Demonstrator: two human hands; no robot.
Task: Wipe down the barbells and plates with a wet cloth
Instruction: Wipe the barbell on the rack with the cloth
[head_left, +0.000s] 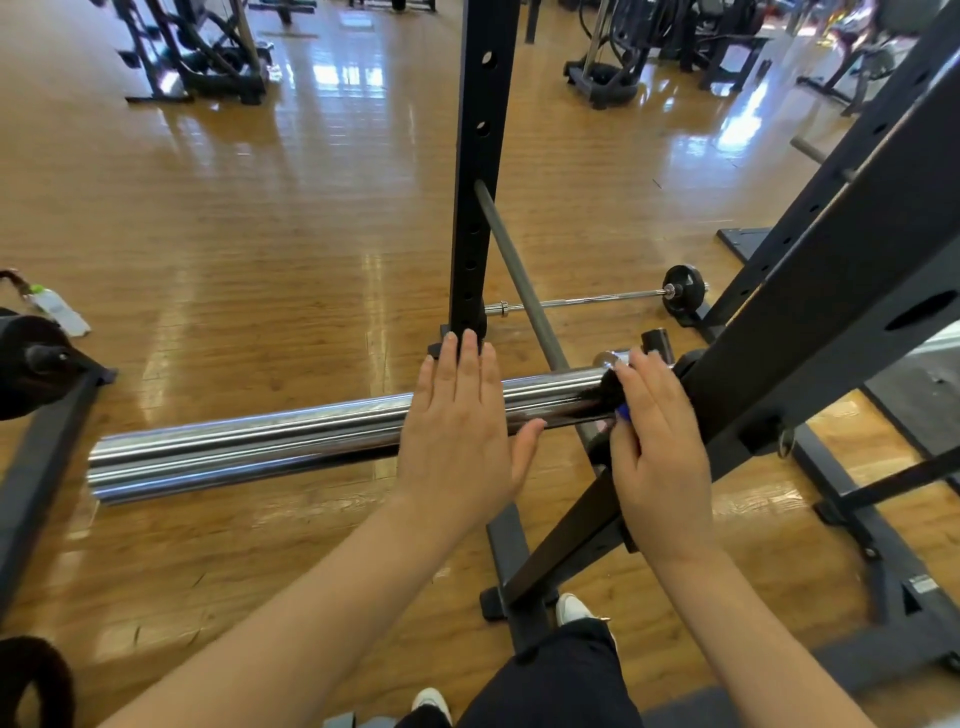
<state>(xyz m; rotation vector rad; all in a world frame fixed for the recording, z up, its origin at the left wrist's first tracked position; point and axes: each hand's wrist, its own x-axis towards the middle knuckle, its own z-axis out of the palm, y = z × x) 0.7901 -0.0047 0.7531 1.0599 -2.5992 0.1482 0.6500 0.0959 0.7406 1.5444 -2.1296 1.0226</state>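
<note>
A thick chrome barbell sleeve runs across the middle, its free end at the left. My left hand lies flat on top of it with straight fingers. At the sleeve's right end, beside the rack, my right hand presses a dark cloth with a blue edge onto the bar, fingers bent over it. Most of the cloth is hidden under the hand. A second, thin barbell lies on the floor behind, with a small black plate on its right end.
A black rack upright stands just behind the sleeve, and a slanted rack beam crosses at the right. A grey safety rod leans between them. A bottle and dark gear sit at the left. Gym machines line the back.
</note>
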